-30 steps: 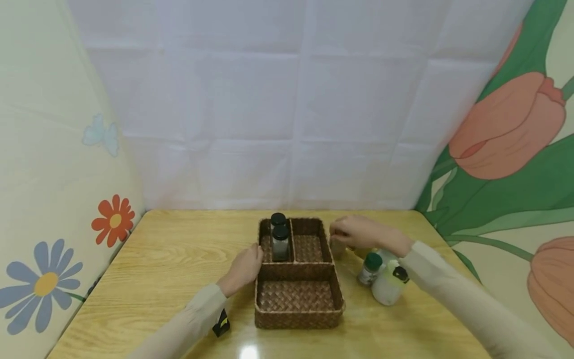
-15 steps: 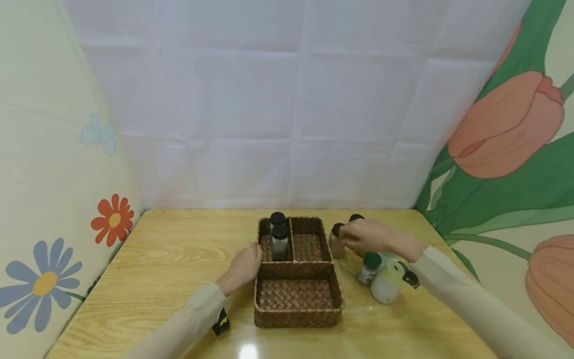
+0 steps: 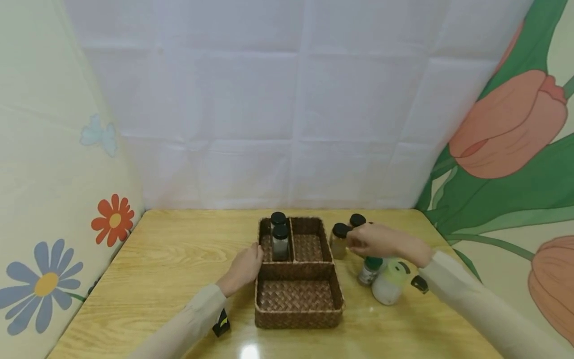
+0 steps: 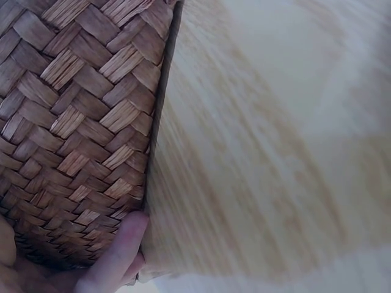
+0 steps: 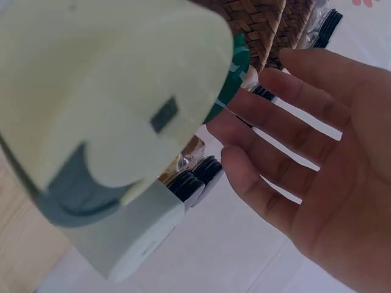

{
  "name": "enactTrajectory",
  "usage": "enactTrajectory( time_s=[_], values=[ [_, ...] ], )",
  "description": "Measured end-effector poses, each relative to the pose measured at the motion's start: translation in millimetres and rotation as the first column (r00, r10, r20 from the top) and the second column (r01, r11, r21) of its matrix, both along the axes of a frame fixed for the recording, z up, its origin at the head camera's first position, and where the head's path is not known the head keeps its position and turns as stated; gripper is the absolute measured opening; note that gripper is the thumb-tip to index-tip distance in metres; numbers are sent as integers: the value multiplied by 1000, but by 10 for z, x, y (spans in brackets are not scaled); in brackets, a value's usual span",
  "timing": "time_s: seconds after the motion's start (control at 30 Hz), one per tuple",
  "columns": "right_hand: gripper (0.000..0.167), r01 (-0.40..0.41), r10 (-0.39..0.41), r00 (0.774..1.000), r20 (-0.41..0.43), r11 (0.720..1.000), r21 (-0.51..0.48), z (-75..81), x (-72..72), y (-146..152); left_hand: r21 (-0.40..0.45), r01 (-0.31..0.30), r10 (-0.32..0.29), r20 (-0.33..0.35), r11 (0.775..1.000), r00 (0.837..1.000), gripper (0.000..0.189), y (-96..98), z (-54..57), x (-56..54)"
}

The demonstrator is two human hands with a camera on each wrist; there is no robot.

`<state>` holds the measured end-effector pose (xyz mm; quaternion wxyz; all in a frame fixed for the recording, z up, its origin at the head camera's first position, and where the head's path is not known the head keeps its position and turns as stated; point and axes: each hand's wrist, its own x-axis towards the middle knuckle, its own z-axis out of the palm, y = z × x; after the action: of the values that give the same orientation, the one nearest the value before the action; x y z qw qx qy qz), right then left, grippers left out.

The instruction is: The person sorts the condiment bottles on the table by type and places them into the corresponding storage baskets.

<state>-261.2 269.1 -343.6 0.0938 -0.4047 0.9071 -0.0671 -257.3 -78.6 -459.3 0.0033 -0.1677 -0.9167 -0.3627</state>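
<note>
My left hand (image 3: 242, 269) holds the left wall of a brown woven basket (image 3: 299, 319) with three compartments. In the left wrist view, a finger (image 4: 119, 250) lies against the basket's weave (image 4: 79, 122), low on its side; the other fingers are partly cut off. To the basket's right, my right hand (image 3: 381, 242) hovers beside a black-lidded glass jar (image 3: 339, 244). Its fingers are spread and loosely bent, with nothing in them, in the right wrist view. Two black-lidded jars, the front one a clear jar (image 3: 280, 247), stand in the back-left compartment.
Another black-lidded jar (image 3: 357, 220) stands behind the right hand. Nearer are a green-lidded shaker (image 3: 368, 274) and a white bottle (image 3: 388, 286) with a pale yellow, bird-like top (image 5: 110, 104). A white cloth (image 3: 287, 99) hangs behind the wooden table (image 3: 179, 249).
My right hand has let go of the glass jar beside the basket and drawn back to the right, uncovering the black lids. The left hand and basket stay put.
</note>
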Motion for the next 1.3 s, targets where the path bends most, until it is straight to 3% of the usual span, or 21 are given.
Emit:
enactTrajectory(
  time_s=[0.33,0.7,1.03,1.3],
  values=[
    [2,7,-7,1000,-6,1000,-27,34,43,46,-31,-1,0,-40,1000,999,46,5,17,10],
    [1,31,-33,998,45,999,40,46,105,97,-8,16,-16,1,1000,1000,48,-10,11,11],
    [11,32,-35,997,62,998,51,0,127,134,-7,28,-29,-10,1000,1000,48,-16,14,10],
    [22,87,-96,989,117,993,85,-16,156,124,-46,31,-32,-39,998,999,45,-19,28,18]
  ],
)
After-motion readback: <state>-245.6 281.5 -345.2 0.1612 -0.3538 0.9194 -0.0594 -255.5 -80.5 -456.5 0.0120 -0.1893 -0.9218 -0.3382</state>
